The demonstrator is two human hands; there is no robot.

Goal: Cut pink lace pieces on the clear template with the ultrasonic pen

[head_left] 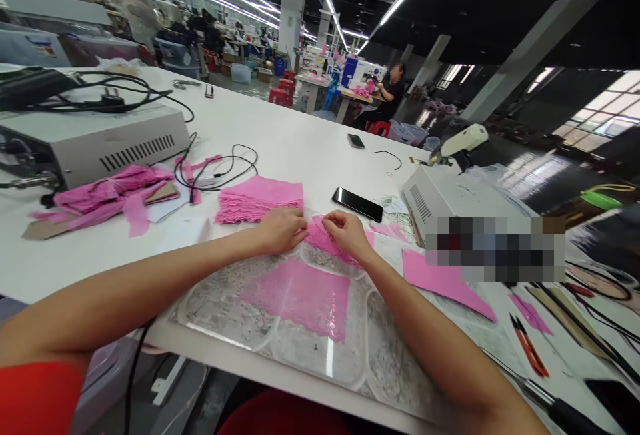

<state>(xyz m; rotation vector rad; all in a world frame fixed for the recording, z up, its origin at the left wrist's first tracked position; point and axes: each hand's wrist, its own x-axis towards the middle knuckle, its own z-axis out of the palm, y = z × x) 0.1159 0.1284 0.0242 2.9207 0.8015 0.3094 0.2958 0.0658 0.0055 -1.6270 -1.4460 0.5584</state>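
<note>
My left hand (pixel 285 229) is closed, its fingertips pinching at the left edge of a small pink fabric piece (pixel 320 238). With thumb and fingers together, my right hand (pixel 347 231) grips the same fabric from the right. Just behind my left hand sits a neat stack of pink fabric pieces (pixel 260 196) with ruffled edges. Nearer to me, a single pink fabric panel (pixel 313 298) lies flat on a clear plastic sheet or tray (pixel 227 311) with rounded compartment outlines. The exact contact at my fingertips is small and partly hidden.
Grey metal boxes stand left (pixel 120 138) and right (pixel 440 198), with black cables (pixel 225 185) near the left one. A phone (pixel 357 203) lies behind my right hand. Orange-handled snips (pixel 530 348) and a pink sheet (pixel 445 281) lie right. A person (pixel 390 98) sits farther off.
</note>
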